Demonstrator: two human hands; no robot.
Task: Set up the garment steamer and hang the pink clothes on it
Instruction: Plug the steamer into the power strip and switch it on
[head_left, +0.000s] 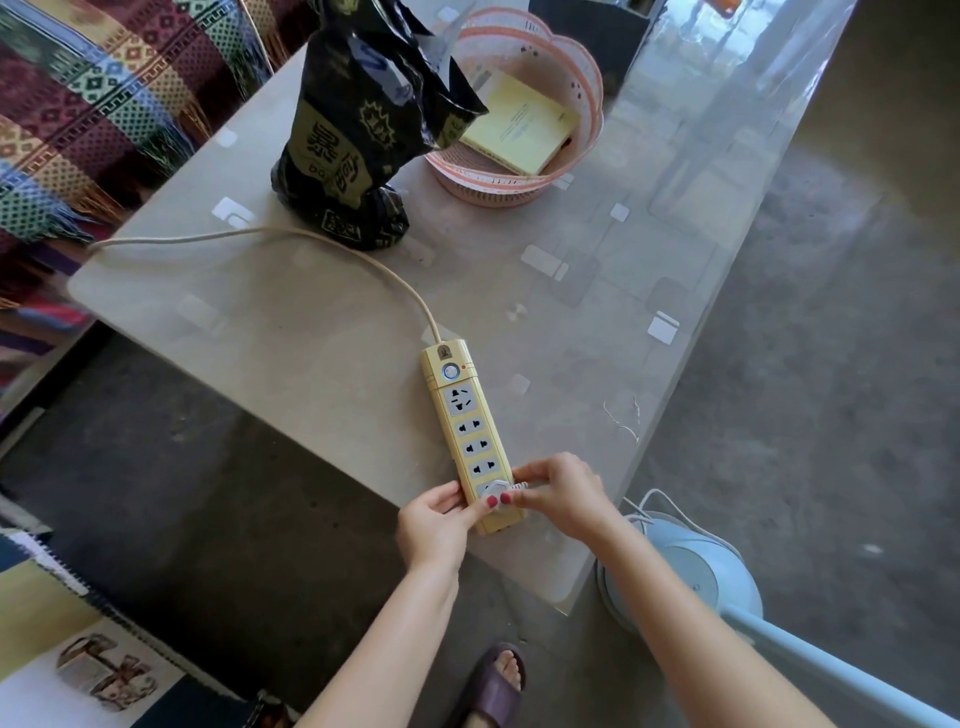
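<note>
A yellow power strip (470, 431) lies on the beige table (291, 332) near its front edge, its cord curving off to the left. A white plug (496, 489) sits at the strip's nearest socket. My left hand (441, 519) grips the strip's near end, thumb by the plug. My right hand (561, 493) pinches the plug from the right. The pale blue garment steamer base (691, 566) stands on the floor at the table's right corner, its pole (831, 670) slanting toward the lower right and its white cord looping above the base. No pink clothes are in view.
A black and gold bag (358, 130) stands at the back of the table beside a pink basket (524, 171) holding a yellow booklet. A patterned blanket (93, 114) hangs at the upper left. A foot in a purple sandal (493, 686) rests on the concrete floor.
</note>
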